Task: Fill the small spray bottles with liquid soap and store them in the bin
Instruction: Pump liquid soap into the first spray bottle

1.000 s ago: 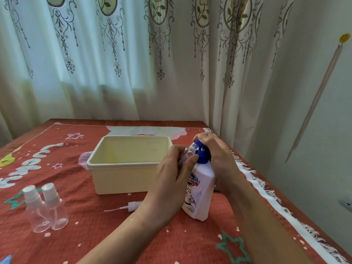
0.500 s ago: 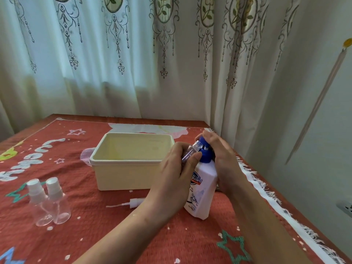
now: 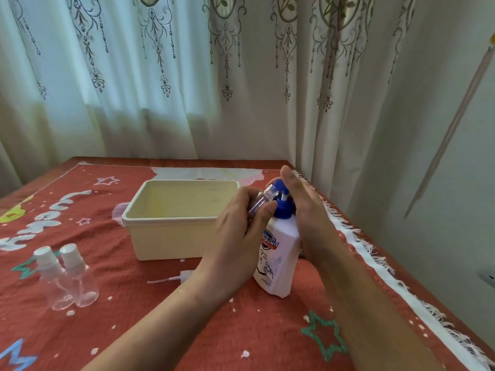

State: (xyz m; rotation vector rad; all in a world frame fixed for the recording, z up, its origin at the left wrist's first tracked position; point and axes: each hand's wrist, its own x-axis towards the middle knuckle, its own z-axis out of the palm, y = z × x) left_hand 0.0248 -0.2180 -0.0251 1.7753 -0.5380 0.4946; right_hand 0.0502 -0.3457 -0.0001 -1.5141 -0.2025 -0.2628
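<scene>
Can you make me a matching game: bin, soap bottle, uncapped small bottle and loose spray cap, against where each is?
1 bin
2 soap bottle
3 uncapped small bottle
4 loose spray cap

A held in the left hand
B lying on the cloth, near side of the bin
C standing, right hand at its pump
D mid-table, left of the soap bottle

Pairs: 1-D, 2-C, 3-A, 4-B
</scene>
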